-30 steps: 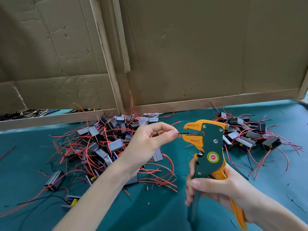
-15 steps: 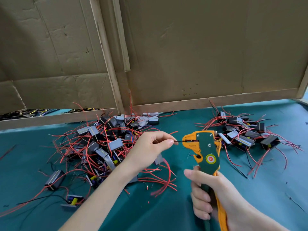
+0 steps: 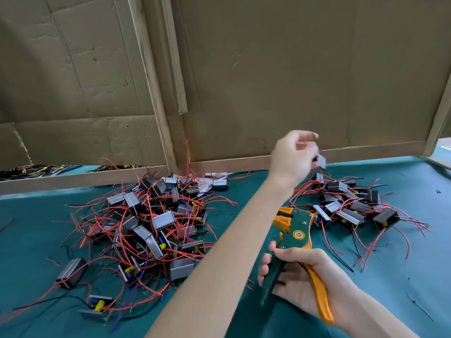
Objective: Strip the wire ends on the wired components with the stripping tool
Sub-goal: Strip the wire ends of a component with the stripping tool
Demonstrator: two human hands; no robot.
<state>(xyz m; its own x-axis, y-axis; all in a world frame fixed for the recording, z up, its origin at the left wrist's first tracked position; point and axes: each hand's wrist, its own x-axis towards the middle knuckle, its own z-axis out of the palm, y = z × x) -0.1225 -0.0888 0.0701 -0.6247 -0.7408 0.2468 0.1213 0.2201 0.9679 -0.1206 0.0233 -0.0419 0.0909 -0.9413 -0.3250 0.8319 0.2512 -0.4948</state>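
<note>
My left hand (image 3: 291,157) is raised above the right pile of wired components (image 3: 353,208), near the cardboard wall. A blurred grey wired component (image 3: 320,162) is at its fingertips; whether the fingers still hold it is unclear. My right hand (image 3: 300,276) grips the green and orange stripping tool (image 3: 296,234) low over the cloth, jaws pointing away from me, handles spread. A larger tangle of grey block components with red wires (image 3: 151,223) lies to the left.
A teal cloth (image 3: 402,276) covers the table. Cardboard panels (image 3: 292,76) on wooden strips wall off the back. Loose components (image 3: 70,269) and stray wire ends lie at the near left. More wires show behind the left panel's lower gap.
My left hand left the tool's jaws and swung up and right over the right pile with the component. The tool dropped lower and its handles opened.
</note>
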